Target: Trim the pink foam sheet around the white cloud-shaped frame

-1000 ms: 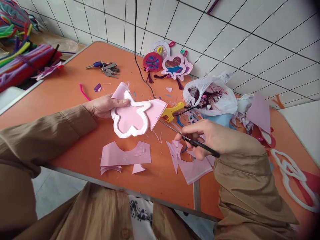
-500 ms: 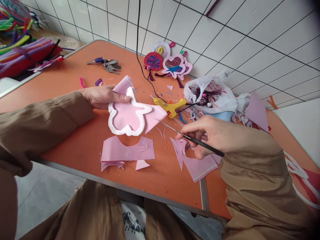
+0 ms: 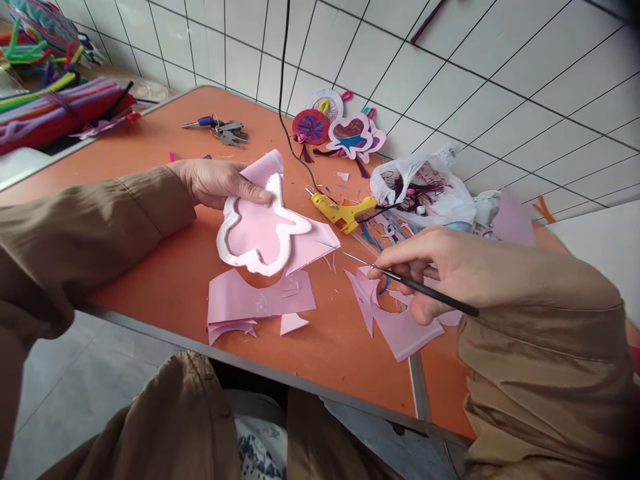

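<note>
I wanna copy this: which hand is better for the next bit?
Probably the right hand: it holds a black-handled metal tool pointed at the flat pink sheet. The left hand pinches the sheet and a wavy white frame.

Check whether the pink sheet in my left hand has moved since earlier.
Yes: the pink sheet has turned, its right corner swinging down in view, from overlapping the yellow glue gun to below it.

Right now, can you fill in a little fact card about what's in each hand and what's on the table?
Left fingers: pinching a pink sheet and a white wavy frame
Right fingers: holding a black-handled tool, its thin metal end at the sheet's free corner
Touching the sheet: can't tell
Table: orange
On it: yellow glue gun, keys, pink scraps, plastic bag
</note>
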Demonstrator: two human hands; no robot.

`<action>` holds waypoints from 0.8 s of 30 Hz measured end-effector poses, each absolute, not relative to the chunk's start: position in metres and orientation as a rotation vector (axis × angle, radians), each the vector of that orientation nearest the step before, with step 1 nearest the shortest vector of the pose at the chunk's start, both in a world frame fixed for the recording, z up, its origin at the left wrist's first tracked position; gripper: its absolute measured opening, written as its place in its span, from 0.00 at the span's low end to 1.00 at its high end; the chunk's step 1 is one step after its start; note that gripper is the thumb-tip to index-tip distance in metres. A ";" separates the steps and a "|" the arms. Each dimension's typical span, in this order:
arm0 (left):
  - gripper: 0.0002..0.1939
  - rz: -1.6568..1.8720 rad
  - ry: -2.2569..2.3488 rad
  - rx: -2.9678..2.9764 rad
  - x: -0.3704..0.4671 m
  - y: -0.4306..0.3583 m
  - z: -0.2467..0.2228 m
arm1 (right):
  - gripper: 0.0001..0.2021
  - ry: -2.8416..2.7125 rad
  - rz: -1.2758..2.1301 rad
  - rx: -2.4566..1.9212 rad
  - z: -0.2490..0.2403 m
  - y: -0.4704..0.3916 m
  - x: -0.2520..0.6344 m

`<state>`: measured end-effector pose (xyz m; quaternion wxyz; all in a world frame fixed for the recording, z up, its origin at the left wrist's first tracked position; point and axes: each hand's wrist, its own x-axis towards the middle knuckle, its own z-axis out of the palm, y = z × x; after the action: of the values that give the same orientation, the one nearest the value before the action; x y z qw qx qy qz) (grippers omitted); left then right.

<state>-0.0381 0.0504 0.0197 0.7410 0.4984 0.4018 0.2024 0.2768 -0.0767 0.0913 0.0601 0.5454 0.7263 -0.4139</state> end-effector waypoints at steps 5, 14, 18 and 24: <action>0.06 0.308 0.804 1.204 -0.035 0.058 0.031 | 0.12 2.128 -1.214 1.587 0.097 -0.074 0.279; 0.10 0.250 0.992 1.071 -0.015 0.071 0.044 | 0.12 2.119 -1.190 1.612 0.091 -0.073 0.287; 0.23 0.243 0.974 1.009 -0.008 0.070 0.050 | 0.09 2.119 -1.083 1.653 0.097 -0.076 0.279; 0.16 0.097 0.906 1.063 -0.005 0.078 0.052 | 0.10 2.058 -1.199 1.682 0.103 -0.080 0.262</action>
<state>-0.0048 0.0777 0.0523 0.7648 0.4891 0.4170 0.0445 0.2622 -0.0796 0.1034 0.1122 0.5732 0.7013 -0.4086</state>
